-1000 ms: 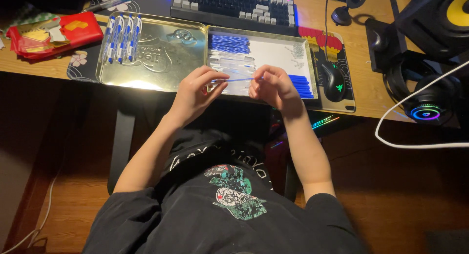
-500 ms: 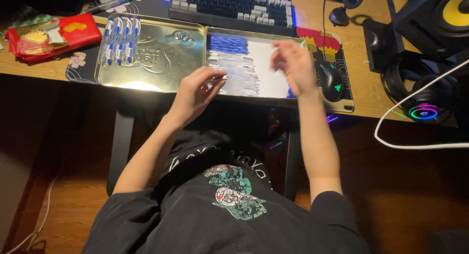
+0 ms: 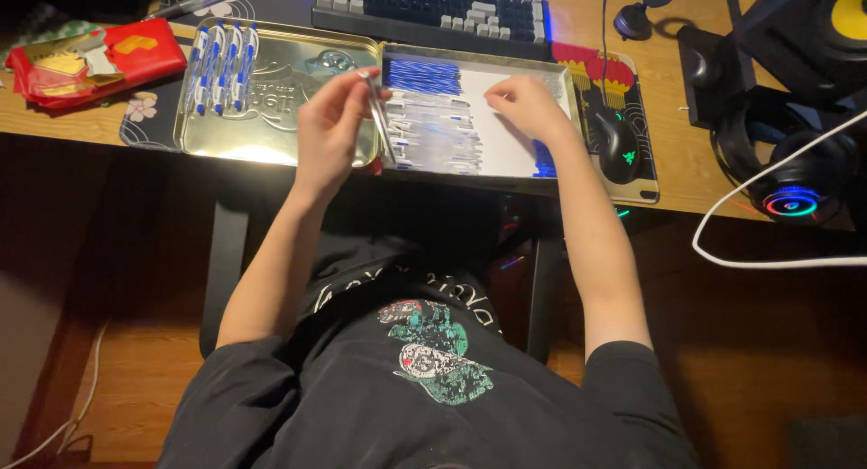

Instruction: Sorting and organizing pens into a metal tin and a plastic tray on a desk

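Head view: a clear pen barrel [image 3: 379, 117] is pinched between the thumb and fingertips of the left hand [image 3: 330, 126]. The remaining fingers are curled in, so the hand is closed on the barrel. The barrel is held tilted, with its upper end near the thumb tip and its lower end pointing down over the seam between two metal trays.

The right hand [image 3: 528, 103] is laid palm down, fingers loosely bent, inside the right tray [image 3: 506, 157], on its white lining. Whether anything is gripped under the fingers cannot be told.

Between the two hands, a row of clear pen barrels [image 3: 433, 130] is stacked in the right tray, just beside the held barrel. Above that stack, a bundle of blue refills [image 3: 423, 74] is placed along the far edge of the tray. A few more blue pieces [image 3: 542, 157] are seen just below the right wrist.

To the left of the left hand, the left tray [image 3: 271, 117] is found, touching the right tray. Four assembled pens [image 3: 221, 58] are lined up at its far left corner, well apart from the left hand.

Beyond both hands, a keyboard [image 3: 433, 4] is set. To the right of the right hand, a black mouse [image 3: 619, 144] rests on a mat. A red packet [image 3: 90, 63] is located far left of the left hand.
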